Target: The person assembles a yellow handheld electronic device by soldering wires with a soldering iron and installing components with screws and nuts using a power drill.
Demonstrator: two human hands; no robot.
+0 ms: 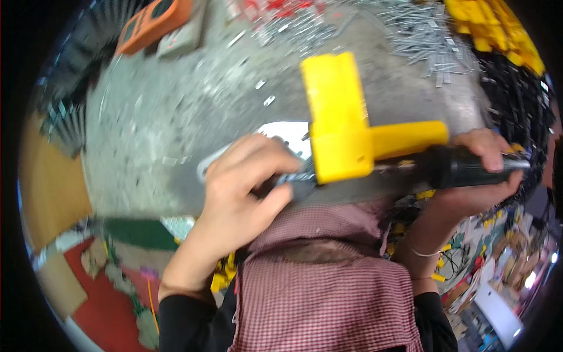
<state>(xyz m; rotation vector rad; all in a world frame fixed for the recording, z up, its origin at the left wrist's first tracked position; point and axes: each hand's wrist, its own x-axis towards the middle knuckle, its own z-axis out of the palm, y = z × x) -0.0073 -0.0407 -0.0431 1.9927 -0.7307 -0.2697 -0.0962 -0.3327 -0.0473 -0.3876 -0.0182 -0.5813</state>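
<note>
A yellow plastic part (pixel 341 117), with a broad upright piece and a yellow arm to the right, is held above the near side of the bench. Beneath that arm runs a dark rod-like piece, which ends at the right in a black cylindrical handle (pixel 469 167). My right hand (pixel 489 155) is wrapped round this handle. At the yellow part's lower left, my left hand (pixel 252 176) is closed, thumb and fingers pinching a small dark piece blurred by motion. Behind the left fingers lies a white piece with dark holes (pixel 287 132).
Loose metal strips (pixel 419 41) are heaped at the far right, beside yellow parts (pixel 498 26) and a pile of black parts (pixel 516 105). An orange-framed device (pixel 152 26) stands at the far left. Small metal plates (pixel 269 101) lie mid-bench. A checked apron (pixel 328 293) covers my lap.
</note>
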